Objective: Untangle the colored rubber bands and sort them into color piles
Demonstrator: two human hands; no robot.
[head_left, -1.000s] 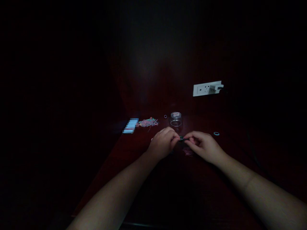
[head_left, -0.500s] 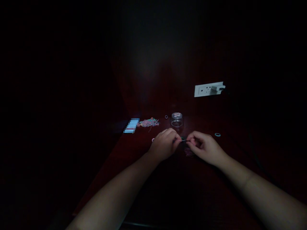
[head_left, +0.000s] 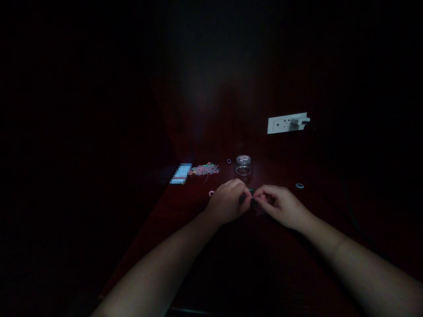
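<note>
A glossy, dark red worktop [head_left: 172, 211] meets a wall [head_left: 211, 136] of the same tone in a very dim room. From the hands, a white wall socket [head_left: 279, 125] with a plug [head_left: 302, 121] in it sits at one o'clock, a lidded clear jar [head_left: 243, 166] at twelve, and a purplish ring [head_left: 229, 161] at eleven. A heap of pastel elastic bands [head_left: 205, 169] lies at ten, beside a blurred, glowing screen [head_left: 180, 173]. A pink ring [head_left: 211, 193] lies at nine, a blue ring [head_left: 299, 186] near three, and a few pinkish strands [head_left: 259, 210] at five.

The small elastic band [head_left: 251, 191] is at the fingertips, green behind them with a thin pale strand between; its full shape is hidden. The left hand [head_left: 228, 201] and right hand [head_left: 280, 206] both have a narrow grip, pinching it.

Half a second ago the fingertips were farther apart; now they almost meet, and more of the pink ring shows.
</note>
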